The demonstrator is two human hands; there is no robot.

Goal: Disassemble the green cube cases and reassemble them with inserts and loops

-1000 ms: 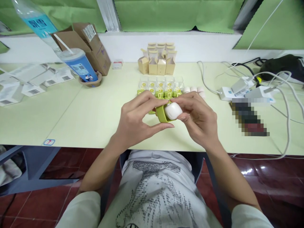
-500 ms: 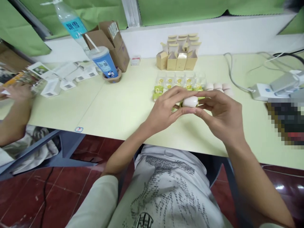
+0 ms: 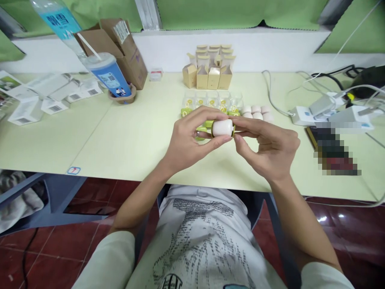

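Between my two hands, above the table, is a small white rounded piece (image 3: 222, 127) with a green rim at its ends. My left hand (image 3: 192, 138) pinches it from the left with thumb and fingers. On its right end the thumb and fingertips of my right hand (image 3: 264, 146) press closed. Just behind my hands lie several green pieces (image 3: 185, 112), partly hidden by my fingers. Clear plastic cups with yellow marks (image 3: 201, 98) stand in a row beyond them. To the right of these sit several pale pink-white rounded pieces (image 3: 256, 112).
Open yellow cardboard boxes (image 3: 207, 76) stand by the wall. A blue drink cup (image 3: 112, 78), a brown carton (image 3: 132, 56) and a bottle (image 3: 60, 24) are at the left, near white boxes (image 3: 54, 104). Power strips with cables (image 3: 303, 115) and a blurred-out object (image 3: 333, 154) lie at the right.
The view has swung left to right, so the other person's arm at the left is out of sight. My hands still hold the white piece, which now shows more of its side.
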